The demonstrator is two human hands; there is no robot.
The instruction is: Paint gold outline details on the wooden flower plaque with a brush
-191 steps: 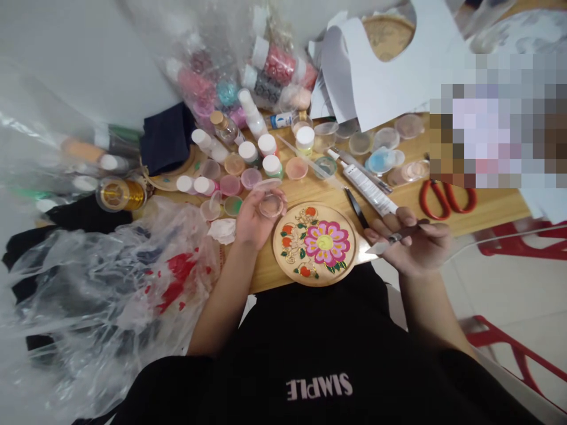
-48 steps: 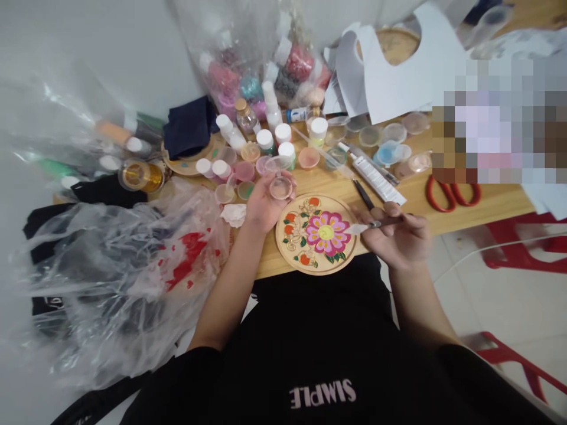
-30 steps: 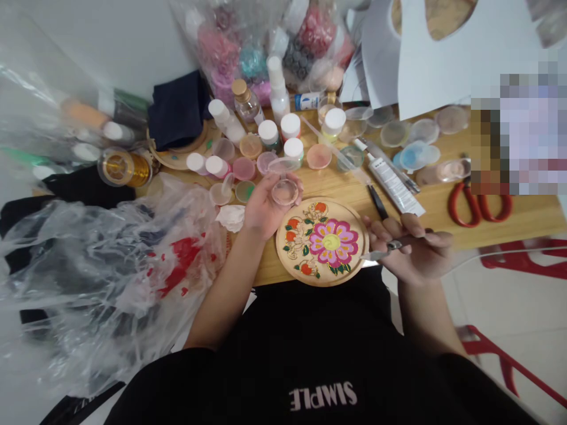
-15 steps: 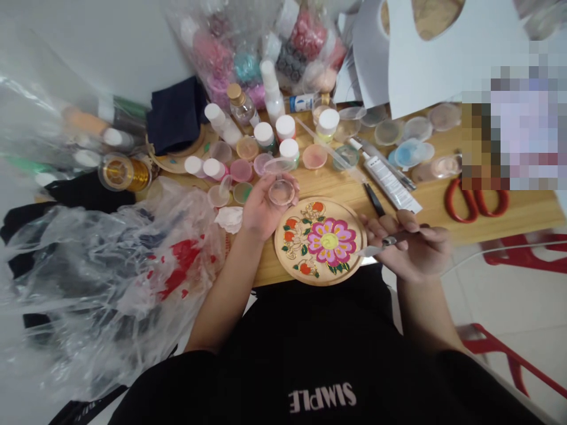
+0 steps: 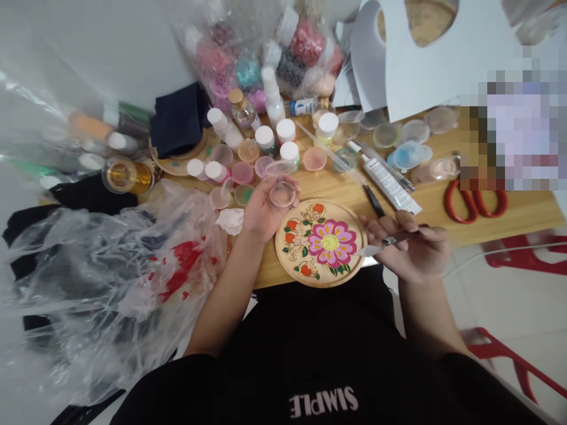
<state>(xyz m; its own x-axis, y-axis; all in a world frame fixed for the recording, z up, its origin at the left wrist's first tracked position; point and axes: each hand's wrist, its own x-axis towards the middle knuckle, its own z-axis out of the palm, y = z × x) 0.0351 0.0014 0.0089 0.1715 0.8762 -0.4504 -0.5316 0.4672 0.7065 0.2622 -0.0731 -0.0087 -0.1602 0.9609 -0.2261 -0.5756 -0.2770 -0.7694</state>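
Observation:
My left hand [image 5: 262,213] holds a small clear round cup [image 5: 282,194] between its fingers, above the upper left rim of a round wooden board. The board [image 5: 287,268] carries a pink flower [image 5: 332,242] with a yellow centre, orange buds and green leaves outlined in gold. My right hand [image 5: 410,248] is closed around a dark-handled tool with a pale, spatula-like tip [image 5: 371,251]. That tip lies over the board's right rim, beside the flower. Just behind my right hand is a black pointed tool [image 5: 374,202].
Small jars and cups of colour [image 5: 314,159] stand behind the board. A white tube [image 5: 390,182] and red-handled scissors [image 5: 460,202] lie to the right. Crumpled clear plastic [image 5: 115,283] spreads at the left, near a gold thread spool [image 5: 126,175].
The view has shifted slightly. Both hands keep nearly the same pose, with the cup and the tool still held and the board in place.

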